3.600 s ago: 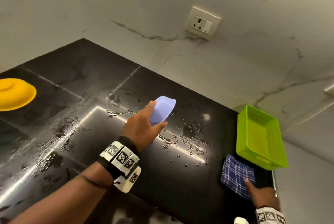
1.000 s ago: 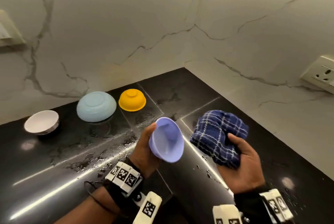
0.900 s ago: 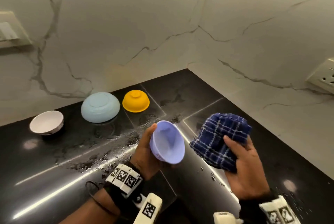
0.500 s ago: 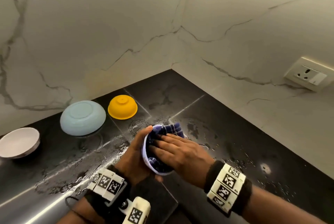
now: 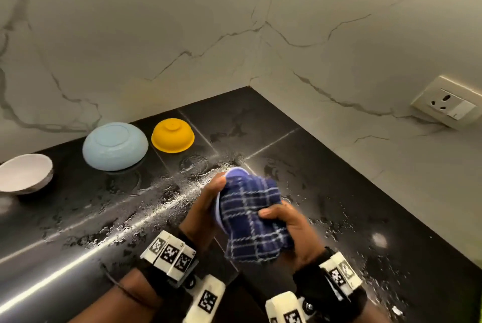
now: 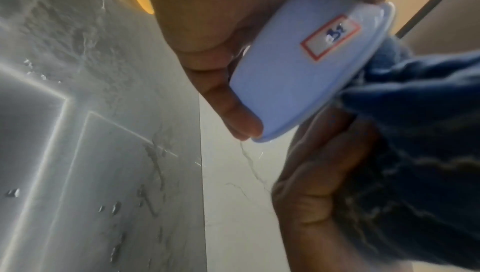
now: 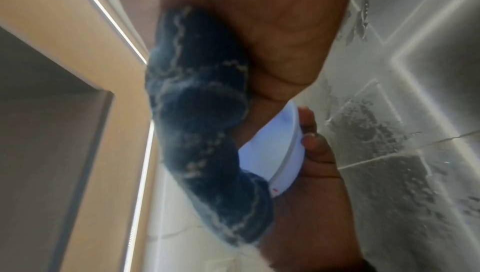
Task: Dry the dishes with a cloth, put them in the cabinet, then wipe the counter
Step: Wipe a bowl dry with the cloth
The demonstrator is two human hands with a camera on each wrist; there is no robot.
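My left hand (image 5: 206, 208) grips a small lilac bowl (image 5: 234, 171) on its side above the wet black counter (image 5: 339, 192). A blue checked cloth (image 5: 251, 221) covers the bowl's mouth, and my right hand (image 5: 289, 234) grips the cloth with curled fingers, thumb on top. In the left wrist view the lilac bowl (image 6: 298, 67) shows its underside with a red-edged sticker, the cloth (image 6: 420, 153) bunched at its rim. In the right wrist view the cloth (image 7: 205, 122) fills the lilac bowl (image 7: 270, 153), with left fingertips (image 7: 311, 132) on the rim.
A yellow bowl (image 5: 173, 135) and a light blue bowl (image 5: 114, 145) lie upside down near the back wall. A white bowl (image 5: 24, 173) stands upright at the far left. Water streaks the counter. A wall socket (image 5: 447, 104) sits at the right.
The right hand brought the cloth into the bowl and pressed it flat inside. It now bunches the cloth with curled fingers, and cloth spills over the bowl's lower rim.
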